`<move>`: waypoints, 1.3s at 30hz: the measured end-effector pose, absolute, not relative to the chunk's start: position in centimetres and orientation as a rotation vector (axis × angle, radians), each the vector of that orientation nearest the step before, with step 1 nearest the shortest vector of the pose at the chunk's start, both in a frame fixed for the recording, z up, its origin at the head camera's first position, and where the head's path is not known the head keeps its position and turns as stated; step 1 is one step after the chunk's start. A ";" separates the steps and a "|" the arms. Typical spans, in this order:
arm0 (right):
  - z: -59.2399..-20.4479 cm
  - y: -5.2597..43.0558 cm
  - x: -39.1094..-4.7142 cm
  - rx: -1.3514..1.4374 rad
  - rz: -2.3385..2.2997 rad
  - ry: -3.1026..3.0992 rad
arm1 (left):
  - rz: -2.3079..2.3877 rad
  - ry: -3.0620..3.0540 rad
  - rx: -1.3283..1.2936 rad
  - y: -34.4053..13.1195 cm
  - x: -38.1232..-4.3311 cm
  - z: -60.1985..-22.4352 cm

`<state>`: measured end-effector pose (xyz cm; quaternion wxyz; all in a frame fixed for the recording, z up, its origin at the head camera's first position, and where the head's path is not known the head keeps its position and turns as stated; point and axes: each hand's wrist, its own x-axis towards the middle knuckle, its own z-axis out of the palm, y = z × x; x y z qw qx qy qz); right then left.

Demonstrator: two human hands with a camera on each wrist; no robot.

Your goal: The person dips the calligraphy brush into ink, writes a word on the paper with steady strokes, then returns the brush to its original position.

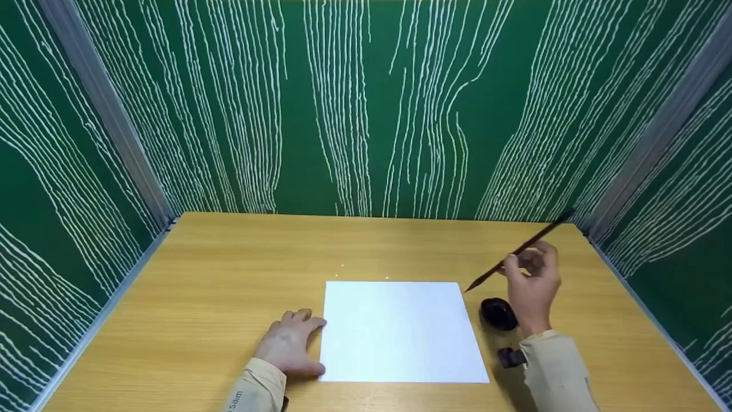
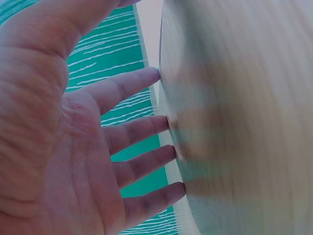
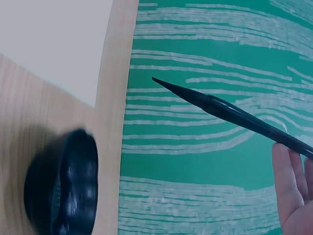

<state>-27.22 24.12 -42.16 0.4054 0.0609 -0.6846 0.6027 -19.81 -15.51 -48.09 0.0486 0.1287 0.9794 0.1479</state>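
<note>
A sheet of white paper (image 1: 400, 332) lies flat on the wooden table. At its left edge my left hand (image 1: 290, 340) rests with thumb and forefinger tips on the border; the left wrist view shows straight, spread fingers (image 2: 142, 164) touching the tabletop. My right hand (image 1: 534, 280) pinches a dark writing brush (image 1: 520, 249) by its handle, right of the paper. The brush slants, its pointed bristle tip (image 3: 178, 90) down and left, near the paper's upper right corner and above the table. A small black ink dish (image 1: 498, 314) sits between the paper and my right wrist.
The wooden table (image 1: 246, 252) is bounded at the back and sides by green walls (image 1: 383, 114) with white wavy lines. Grey posts (image 1: 657, 137) stand at the two back corners. A few small white specks lie behind the paper.
</note>
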 end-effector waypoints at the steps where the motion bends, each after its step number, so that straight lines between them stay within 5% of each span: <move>1: -42.0 23.6 -27.1 0.168 1.541 -1.723 | 0.451 2.984 0.396 -15.5 -19.8 -48.1; 39: -43.8 15.1 -28.7 0.367 1.552 -1.885 | 0.449 2.995 0.382 -15.4 -19.9 -48.1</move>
